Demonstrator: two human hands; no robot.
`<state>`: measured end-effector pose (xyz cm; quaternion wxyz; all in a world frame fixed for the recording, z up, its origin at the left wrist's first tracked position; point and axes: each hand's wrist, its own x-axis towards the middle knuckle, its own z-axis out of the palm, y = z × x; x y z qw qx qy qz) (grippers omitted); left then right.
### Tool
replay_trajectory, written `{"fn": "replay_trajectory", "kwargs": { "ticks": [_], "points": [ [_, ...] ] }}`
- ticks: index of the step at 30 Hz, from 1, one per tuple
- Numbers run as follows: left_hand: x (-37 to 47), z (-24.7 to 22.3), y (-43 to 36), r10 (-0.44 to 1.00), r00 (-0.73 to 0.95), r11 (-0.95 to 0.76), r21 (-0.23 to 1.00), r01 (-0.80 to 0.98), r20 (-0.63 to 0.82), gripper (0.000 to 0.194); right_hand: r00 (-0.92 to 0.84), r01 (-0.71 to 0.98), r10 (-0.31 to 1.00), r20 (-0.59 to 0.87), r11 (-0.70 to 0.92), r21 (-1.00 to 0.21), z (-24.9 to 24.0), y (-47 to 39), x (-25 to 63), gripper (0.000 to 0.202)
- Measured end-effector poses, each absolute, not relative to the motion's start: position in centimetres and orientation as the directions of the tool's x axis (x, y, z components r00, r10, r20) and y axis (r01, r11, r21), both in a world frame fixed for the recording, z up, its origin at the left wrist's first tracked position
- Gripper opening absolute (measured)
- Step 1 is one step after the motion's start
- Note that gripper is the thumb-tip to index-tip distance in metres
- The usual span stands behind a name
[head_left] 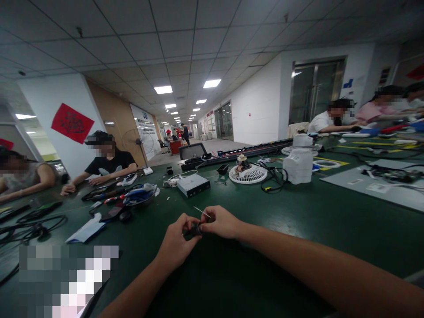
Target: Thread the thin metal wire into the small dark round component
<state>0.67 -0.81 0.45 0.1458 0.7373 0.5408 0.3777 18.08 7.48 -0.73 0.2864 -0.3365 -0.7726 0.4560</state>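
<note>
Pinching dark part [191,230] | left hand [177,240], right hand [221,222] | box [223,170] (contents unclear)

This is an open-plan office that doubles as an electronics workshop. Grid ceiling panels [172,34] with square lights [212,83] run down a long corridor, past glass doors [316,95] and a mesh-backed chair [192,151]. Several people sit around a broad green table [265,212] strewn with cables [277,174], a disc-drive-like box [193,184] and a white fan grille [247,174] (its motor bare on top). A red paper decoration [72,123] hangs on a pillar [62,95].
</note>
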Motion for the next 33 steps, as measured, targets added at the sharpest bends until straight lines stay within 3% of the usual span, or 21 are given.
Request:
{"fn": "replay_trajectory", "kwargs": {
  "ticks": [4,7,9,16,20,27,30,33],
  "points": [
    [0.1,0.4,-0.3,0.905,0.054,-0.332,0.621,0.710,0.423,0.021,-0.572,0.367,0.781,0.251,0.518,-0.773,0.8,7.5,19.4,0.018],
    [-0.4,0.5,-0.2,0.909,0.014,-0.300,0.628,0.718,0.418,0.023,-0.665,0.464,0.634,0.396,0.766,-0.445,1.4,7.9,20.7,0.022],
    [-0.5,0.6,-0.2,0.914,0.008,-0.286,0.631,0.721,0.406,0.023,-0.734,0.456,0.549,0.401,0.835,-0.309,1.5,8.0,21.2,0.024],
    [-0.5,0.0,-0.1,0.911,0.060,-0.329,0.630,0.704,0.409,0.023,-0.759,0.486,0.516,0.397,0.855,-0.183,1.6,7.1,20.6,0.026],
    [-0.6,0.0,-0.1,0.922,0.062,-0.311,0.638,0.705,0.382,0.022,-0.787,0.473,0.504,0.355,0.863,-0.176,1.7,6.7,20.5,0.025],
    [-0.2,0.5,-0.4,0.925,0.093,-0.330,0.657,0.678,0.369,0.020,-0.694,0.533,0.625,0.356,0.779,-0.330,1.6,6.8,20.4,0.023],
    [-0.2,0.5,-0.4,0.931,0.091,-0.318,0.661,0.680,0.354,0.021,-0.720,0.527,0.623,0.305,0.777,-0.343,1.4,7.1,20.4,0.022],
    [-0.2,0.5,-0.5,0.933,0.095,-0.316,0.666,0.676,0.346,0.020,-0.755,0.479,0.609,0.243,0.765,-0.431,1.2,7.4,20.4,0.022]
  ]
}}
